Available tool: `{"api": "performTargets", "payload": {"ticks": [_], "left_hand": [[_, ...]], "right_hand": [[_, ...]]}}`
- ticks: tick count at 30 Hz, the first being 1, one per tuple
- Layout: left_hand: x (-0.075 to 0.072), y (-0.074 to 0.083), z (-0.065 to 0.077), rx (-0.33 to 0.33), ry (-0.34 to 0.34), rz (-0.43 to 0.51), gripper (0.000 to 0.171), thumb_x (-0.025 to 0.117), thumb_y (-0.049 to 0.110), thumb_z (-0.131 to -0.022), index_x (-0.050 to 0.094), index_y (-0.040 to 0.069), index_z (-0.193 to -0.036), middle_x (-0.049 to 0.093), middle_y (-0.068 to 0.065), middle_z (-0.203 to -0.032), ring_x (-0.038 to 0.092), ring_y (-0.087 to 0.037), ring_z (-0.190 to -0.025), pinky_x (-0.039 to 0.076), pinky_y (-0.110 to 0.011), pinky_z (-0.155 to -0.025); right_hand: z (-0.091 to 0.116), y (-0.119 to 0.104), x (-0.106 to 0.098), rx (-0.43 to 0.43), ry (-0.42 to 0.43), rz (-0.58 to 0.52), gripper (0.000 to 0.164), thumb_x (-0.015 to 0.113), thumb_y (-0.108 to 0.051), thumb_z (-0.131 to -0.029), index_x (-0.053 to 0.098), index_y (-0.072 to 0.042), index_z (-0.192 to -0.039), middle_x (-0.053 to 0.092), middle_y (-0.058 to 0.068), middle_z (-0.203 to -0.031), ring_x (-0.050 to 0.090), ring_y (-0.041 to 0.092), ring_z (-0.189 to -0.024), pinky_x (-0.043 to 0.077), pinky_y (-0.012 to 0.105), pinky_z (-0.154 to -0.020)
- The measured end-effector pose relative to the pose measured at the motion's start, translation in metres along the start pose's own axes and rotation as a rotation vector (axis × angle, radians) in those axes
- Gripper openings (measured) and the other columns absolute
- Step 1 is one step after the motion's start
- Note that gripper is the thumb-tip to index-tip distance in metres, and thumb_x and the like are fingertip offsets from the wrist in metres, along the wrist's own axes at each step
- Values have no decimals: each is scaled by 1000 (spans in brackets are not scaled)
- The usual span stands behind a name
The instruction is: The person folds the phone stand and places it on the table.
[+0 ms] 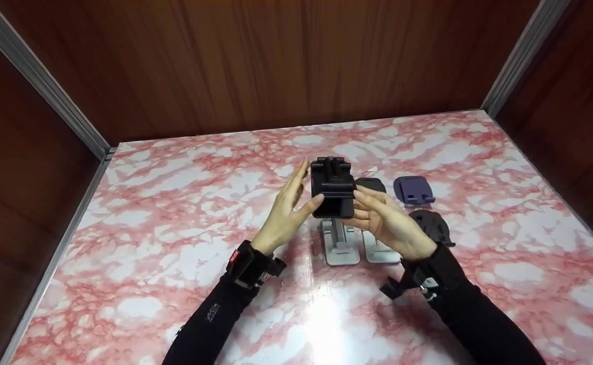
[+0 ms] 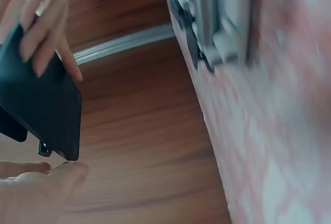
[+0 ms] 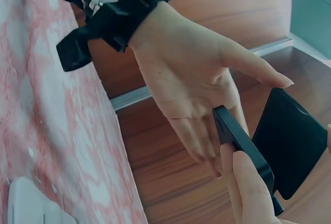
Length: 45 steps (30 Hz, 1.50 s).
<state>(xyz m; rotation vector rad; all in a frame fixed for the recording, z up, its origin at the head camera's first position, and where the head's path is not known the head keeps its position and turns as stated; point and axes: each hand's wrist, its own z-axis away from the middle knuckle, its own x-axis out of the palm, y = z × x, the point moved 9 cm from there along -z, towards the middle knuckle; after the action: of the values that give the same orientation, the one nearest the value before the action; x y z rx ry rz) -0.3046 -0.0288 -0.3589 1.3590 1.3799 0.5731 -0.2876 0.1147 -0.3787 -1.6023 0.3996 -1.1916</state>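
Note:
A black folding phone stand [image 1: 333,187] is raised above the table between both hands. My right hand [image 1: 390,223] grips its right side, thumb in front and fingers behind; in the right wrist view two of its fingers [image 3: 253,188] press the thick slab of the stand. My left hand [image 1: 284,218] is at the other side with fingers extended. Its thumb [image 3: 258,71] touches the edge of the thin plate [image 3: 289,141], and its palm is otherwise uncovered. In the left wrist view the right hand's fingers [image 2: 44,32] lie over the dark plate [image 2: 46,105].
Below the hands, two white phone stands [image 1: 342,255] lie side by side on the red-and-white marbled table [image 1: 185,243]. A purple stand [image 1: 413,190] and a dark stand [image 1: 428,225] are to the right, another dark one [image 1: 372,185] behind the right hand. Wood-grain panels [image 1: 276,66] enclose the table.

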Motion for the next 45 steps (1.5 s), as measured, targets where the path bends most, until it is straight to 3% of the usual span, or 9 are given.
{"api": "performTargets", "payload": {"ticks": [4, 7, 9, 12, 17, 30, 45], "left_hand": [[5, -9, 0, -117, -59, 115, 89, 48, 66, -83, 9, 22, -149, 14, -8, -155, 34, -25, -135, 28, -41, -113], [7, -12, 1, -180, -91, 152, 80, 45, 57, -89, 9, 18, -149, 22, -12, -151, 45, -25, -123, 32, -42, -110], [8, -13, 1, -203, -102, 224, 71, 46, 42, -94, 12, 13, -149, 36, -18, -142, 51, -24, -116, 35, -39, -108], [9, -12, 1, -232, -105, 362, 65, 49, 23, -94, 16, 10, -148, 46, -17, -130, 56, -20, -109, 43, -35, -103], [9, -13, 2, -261, -92, 489, 69, 57, 22, -90, 22, 12, -148, 43, -13, -131, 58, -19, -108, 49, -34, -96], [7, -12, 1, -254, -65, 584, 70, 62, 11, -86, 27, 11, -146, 47, -16, -127, 64, -18, -96, 53, -37, -88], [8, -13, 1, -243, -70, 525, 72, 66, 7, -83, 30, 14, -145, 49, -16, -127, 64, -12, -79, 55, -35, -84]], "right_hand": [[-1, -2, -3, -10, 20, 30, 55, 52, -20, -95, 29, -3, -142, 61, 7, -123, 62, 21, -109, 48, 37, -97], [-2, -3, -3, -14, 25, 55, 58, 52, -21, -95, 25, -4, -144, 60, 8, -124, 61, 21, -110, 48, 36, -97], [-2, -3, -4, -17, 29, 68, 60, 51, -20, -95, 22, -5, -145, 59, 9, -126, 60, 22, -111, 47, 37, -98], [-2, -2, -5, -18, 33, 91, 62, 51, -20, -95, 19, -5, -146, 57, 10, -129, 59, 23, -113, 48, 36, -97], [-2, 0, -6, -13, 26, 90, 67, 53, -20, -94, 15, -4, -147, 57, 9, -128, 60, 22, -112, 50, 35, -94], [-2, -1, -5, -14, -16, 69, 65, 52, -14, -94, 15, -3, -147, 60, 7, -124, 61, 20, -109, 50, 34, -94], [-1, -2, -7, -2, 9, 80, 66, 52, -7, -93, 15, -6, -148, 53, 10, -130, 60, 20, -111, 50, 33, -94]]}}
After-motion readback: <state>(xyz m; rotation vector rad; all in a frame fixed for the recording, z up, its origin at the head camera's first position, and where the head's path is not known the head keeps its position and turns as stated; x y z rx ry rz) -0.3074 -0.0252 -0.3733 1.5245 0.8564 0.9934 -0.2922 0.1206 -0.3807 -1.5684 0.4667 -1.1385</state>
